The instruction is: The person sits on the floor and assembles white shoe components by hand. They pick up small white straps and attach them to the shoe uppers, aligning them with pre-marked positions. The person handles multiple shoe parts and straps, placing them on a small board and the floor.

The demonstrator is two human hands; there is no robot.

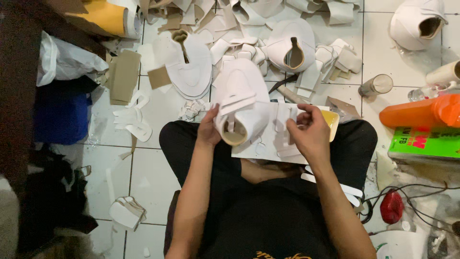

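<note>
The white shoe upper (pixel 242 103) sits over the person's lap, just left of the white board (pixel 268 139) across the knees. The left hand (pixel 209 128) is closed around the upper's collar edge, thumb on the outside. The right hand (pixel 311 132), right of the upper, pinches a small white strip (pixel 292 115) over the board. Judged light, soft and easily creased, the upper is best held at the stiffer lined collar opening. More cut white pieces (pixel 191 72) lie on the floor beyond the board.
</note>
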